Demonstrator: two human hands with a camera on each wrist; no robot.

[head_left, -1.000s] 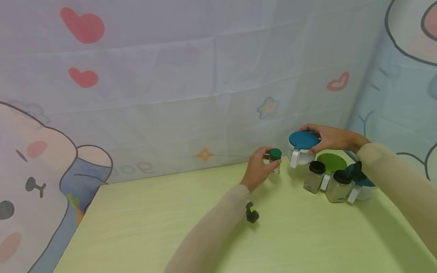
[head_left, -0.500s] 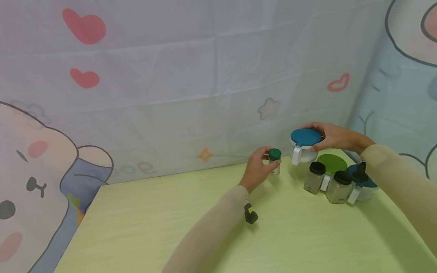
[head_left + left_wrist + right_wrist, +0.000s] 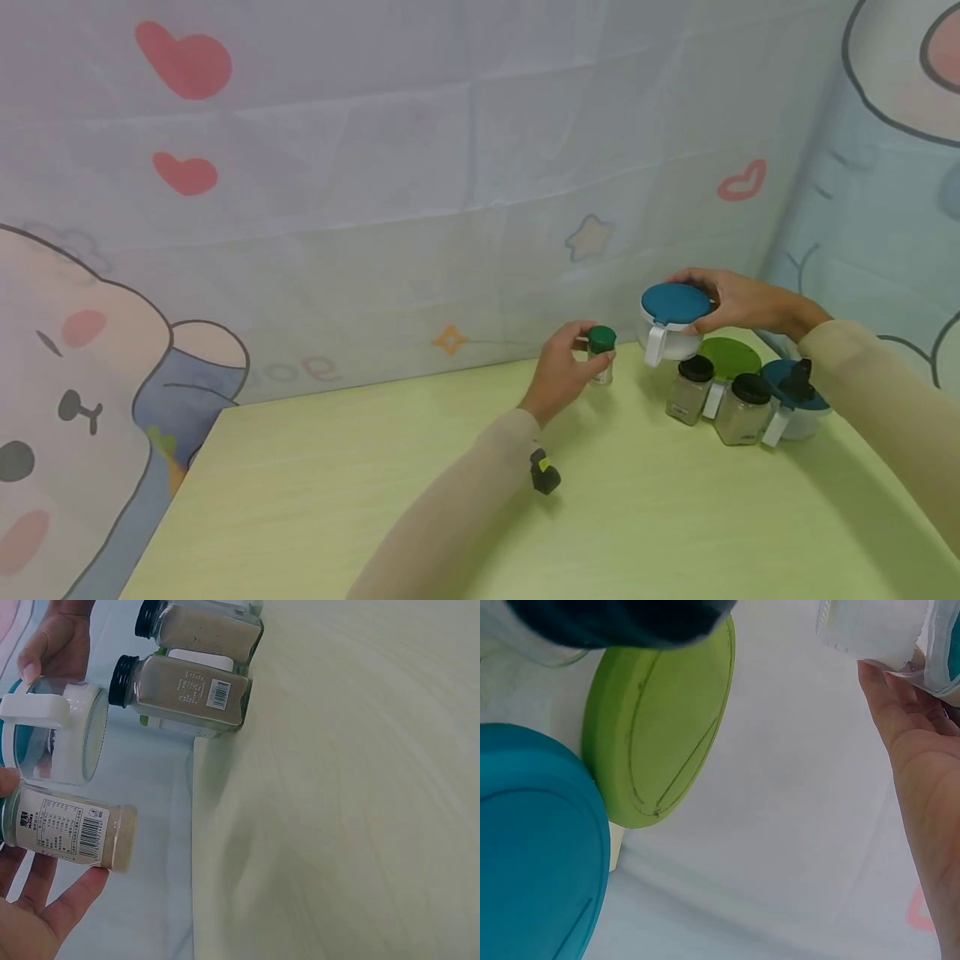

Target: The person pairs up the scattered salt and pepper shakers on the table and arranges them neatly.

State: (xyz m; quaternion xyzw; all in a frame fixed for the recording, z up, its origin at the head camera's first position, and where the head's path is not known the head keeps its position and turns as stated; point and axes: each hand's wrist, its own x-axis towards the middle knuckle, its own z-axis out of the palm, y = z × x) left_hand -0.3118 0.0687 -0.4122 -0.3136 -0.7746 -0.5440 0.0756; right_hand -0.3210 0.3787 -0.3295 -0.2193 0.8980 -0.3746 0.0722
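Note:
My left hand [image 3: 558, 371] grips a small spice jar [image 3: 602, 337] with a green lid near the table's back edge. In the left wrist view, fingers and thumb surround this jar [image 3: 67, 829], and its barcode label and pale brown contents show. To its right, my right hand [image 3: 738, 302] holds a seasoning pot [image 3: 675, 304] by its sides. The pot has a blue lid, a white handle and a clear outer wall; it hangs above the table close to the backdrop. In the right wrist view, only part of the right hand [image 3: 922, 765] and the pot shows.
Two square glass jars with black lids [image 3: 689, 390] [image 3: 742, 414] stand at the right of the table [image 3: 360, 467]. Behind and beside them are a green-lidded pot [image 3: 729, 358] and another blue-lidded pot [image 3: 801, 417]. A printed cloth backdrop [image 3: 360, 167] rises behind the table.
The right hand has shifted slightly right with the blue-lidded pot. The left hand keeps its grip on the spice jar and has barely moved.

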